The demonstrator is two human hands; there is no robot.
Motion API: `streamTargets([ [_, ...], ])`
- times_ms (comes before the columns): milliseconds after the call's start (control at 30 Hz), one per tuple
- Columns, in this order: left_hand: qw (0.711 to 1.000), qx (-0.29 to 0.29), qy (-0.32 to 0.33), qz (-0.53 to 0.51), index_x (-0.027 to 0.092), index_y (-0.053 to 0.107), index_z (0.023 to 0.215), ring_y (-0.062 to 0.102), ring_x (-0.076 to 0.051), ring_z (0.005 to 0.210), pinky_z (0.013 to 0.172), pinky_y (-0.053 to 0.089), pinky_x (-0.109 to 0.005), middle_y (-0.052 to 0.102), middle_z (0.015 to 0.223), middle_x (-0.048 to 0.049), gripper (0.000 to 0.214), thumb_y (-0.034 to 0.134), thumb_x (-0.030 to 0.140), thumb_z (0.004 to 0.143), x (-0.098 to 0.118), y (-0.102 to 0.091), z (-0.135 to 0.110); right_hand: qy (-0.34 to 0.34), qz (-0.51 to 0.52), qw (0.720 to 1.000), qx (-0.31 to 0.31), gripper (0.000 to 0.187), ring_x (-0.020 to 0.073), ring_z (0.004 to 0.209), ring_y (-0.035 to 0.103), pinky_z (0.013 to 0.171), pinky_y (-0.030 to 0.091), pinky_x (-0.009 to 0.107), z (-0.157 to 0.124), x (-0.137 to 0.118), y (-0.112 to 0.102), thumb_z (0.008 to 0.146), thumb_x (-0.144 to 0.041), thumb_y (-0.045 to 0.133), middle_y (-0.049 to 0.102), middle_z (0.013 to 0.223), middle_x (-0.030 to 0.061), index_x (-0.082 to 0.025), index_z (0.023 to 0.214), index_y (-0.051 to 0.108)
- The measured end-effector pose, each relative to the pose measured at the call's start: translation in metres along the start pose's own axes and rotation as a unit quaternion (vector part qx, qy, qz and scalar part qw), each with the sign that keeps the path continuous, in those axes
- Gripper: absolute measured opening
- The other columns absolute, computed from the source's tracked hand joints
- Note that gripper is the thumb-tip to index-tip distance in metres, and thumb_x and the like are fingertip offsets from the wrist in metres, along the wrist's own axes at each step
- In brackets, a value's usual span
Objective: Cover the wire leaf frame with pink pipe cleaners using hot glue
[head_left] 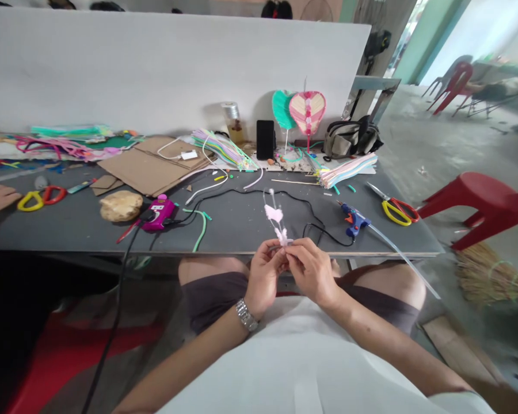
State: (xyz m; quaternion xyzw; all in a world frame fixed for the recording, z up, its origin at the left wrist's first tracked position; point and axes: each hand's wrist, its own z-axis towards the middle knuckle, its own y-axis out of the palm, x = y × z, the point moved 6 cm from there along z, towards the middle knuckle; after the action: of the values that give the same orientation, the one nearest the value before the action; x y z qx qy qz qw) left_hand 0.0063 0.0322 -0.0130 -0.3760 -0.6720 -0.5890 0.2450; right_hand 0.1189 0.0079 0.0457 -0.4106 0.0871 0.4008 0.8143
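Observation:
Between both hands, just over the table's front edge, is a small pale pink fuzzy craft piece (274, 213) on thin wire, apparently of pipe cleaner. My left hand (265, 267), with a metal watch at the wrist, pinches its lower end. Fingers of my right hand (309, 265) close on the same lower end from the other side. The exact spot under the fingertips is hidden. To the right lies a blue glue gun (354, 219) with a long clear glue stick in its back. Red-and-yellow scissors (397, 208) rest beyond it.
A magenta power socket (159, 214) with black cables and a stone (121, 206) are at left. Pipe cleaner bundles (224, 150), cardboard (151, 164), a phone (265, 140) and heart-shaped fans (307, 112) stand or lie behind. Another person's hand (0, 198) is at far left. A red stool (483, 201) stands right.

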Motion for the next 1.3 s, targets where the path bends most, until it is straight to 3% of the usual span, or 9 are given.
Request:
streamTargets([
  [167, 1.0, -0.019, -0.011, -0.008, 0.017, 0.074, 0.089, 0.071, -0.016, 0.08, 0.071, 0.054, -0.025, 0.076, 0.087, -0.0046, 0.02, 0.08, 0.033, 0.08, -0.002, -0.001, -0.001, -0.064, -0.153, 0.986, -0.03, 0.022, 0.0241, 0.089, 0.062, 0.077, 0.049, 0.037, -0.008, -0.001, 0.007, 0.099, -0.018, 0.057, 0.07, 0.109, 0.0132, -0.02, 0.113, 0.073],
  [300, 1.0, -0.021, -0.006, 0.0, 0.016, 0.079, 0.097, 0.073, -0.025, 0.096, 0.076, 0.059, -0.032, 0.079, 0.101, -0.0097, 0.029, 0.076, 0.042, 0.084, 0.002, -0.002, -0.003, -0.062, -0.181, 0.98, -0.05, 0.026, 0.0213, 0.084, 0.06, 0.072, 0.045, 0.034, -0.014, 0.005, 0.005, 0.097, -0.011, 0.054, 0.068, 0.11, 0.0131, -0.018, 0.115, 0.072],
  [467, 0.994, 0.003, 0.017, 0.107, 0.014, 0.08, 0.092, 0.073, -0.02, 0.081, 0.078, 0.06, -0.032, 0.08, 0.089, -0.0085, 0.033, 0.081, 0.045, 0.081, 0.008, -0.012, -0.002, -0.063, -0.185, 0.979, -0.059, 0.029, 0.0195, 0.085, 0.059, 0.073, 0.043, 0.031, -0.015, 0.01, 0.003, 0.099, -0.008, 0.046, 0.067, 0.105, 0.0097, -0.02, 0.108, 0.071],
  [600, 0.984, 0.04, -0.005, 0.172, 0.015, 0.078, 0.086, 0.069, -0.016, 0.07, 0.064, 0.055, -0.024, 0.077, 0.078, -0.0057, 0.026, 0.08, 0.041, 0.079, 0.004, -0.028, 0.001, -0.085, -0.212, 0.971, -0.068, 0.024, 0.02, 0.084, 0.057, 0.072, 0.037, 0.033, -0.013, 0.012, 0.001, 0.101, -0.011, 0.05, 0.068, 0.104, 0.0091, -0.021, 0.101, 0.072],
  [867, 0.981, 0.082, -0.078, 0.16, 0.016, 0.065, 0.068, 0.05, -0.008, 0.051, 0.047, 0.038, -0.02, 0.064, 0.059, 0.0, 0.027, 0.084, 0.035, 0.066, -0.005, -0.034, 0.006, -0.109, -0.198, 0.968, -0.108, 0.025, 0.0192, 0.086, 0.056, 0.074, 0.033, 0.034, -0.014, 0.022, 0.009, 0.101, -0.012, 0.049, 0.068, 0.101, 0.009, -0.02, 0.101, 0.073],
  [1100, 0.979, 0.081, -0.101, 0.16, 0.016, 0.065, 0.068, 0.056, -0.011, 0.056, 0.047, 0.036, -0.02, 0.065, 0.062, -0.001, 0.028, 0.085, 0.035, 0.064, -0.011, -0.036, 0.009, -0.117, -0.173, 0.969, -0.13, 0.028, 0.0203, 0.085, 0.056, 0.078, 0.035, 0.036, -0.011, 0.026, 0.01, 0.099, -0.01, 0.047, 0.07, 0.101, 0.0086, -0.02, 0.098, 0.073],
  [1167, 0.98, 0.08, -0.107, 0.146, 0.016, 0.063, 0.067, 0.056, -0.011, 0.057, 0.047, 0.036, -0.019, 0.064, 0.062, -0.0003, 0.028, 0.084, 0.035, 0.063, -0.014, -0.037, 0.009, -0.098, -0.155, 0.975, -0.129, 0.026, 0.0213, 0.087, 0.058, 0.081, 0.037, 0.037, -0.008, 0.026, 0.009, 0.097, -0.009, 0.049, 0.071, 0.101, 0.0082, -0.02, 0.099, 0.072],
  [1300, 0.984, 0.072, -0.116, 0.113, 0.017, 0.061, 0.068, 0.054, -0.01, 0.055, 0.047, 0.037, -0.019, 0.062, 0.061, 0.001, 0.032, 0.085, 0.037, 0.062, -0.02, -0.035, 0.008, 0.024, -0.111, 0.989, -0.096, 0.014, 0.0238, 0.092, 0.062, 0.082, 0.041, 0.037, 0.0, 0.037, 0.006, 0.095, -0.016, 0.058, 0.072, 0.099, 0.0079, -0.019, 0.103, 0.069],
])
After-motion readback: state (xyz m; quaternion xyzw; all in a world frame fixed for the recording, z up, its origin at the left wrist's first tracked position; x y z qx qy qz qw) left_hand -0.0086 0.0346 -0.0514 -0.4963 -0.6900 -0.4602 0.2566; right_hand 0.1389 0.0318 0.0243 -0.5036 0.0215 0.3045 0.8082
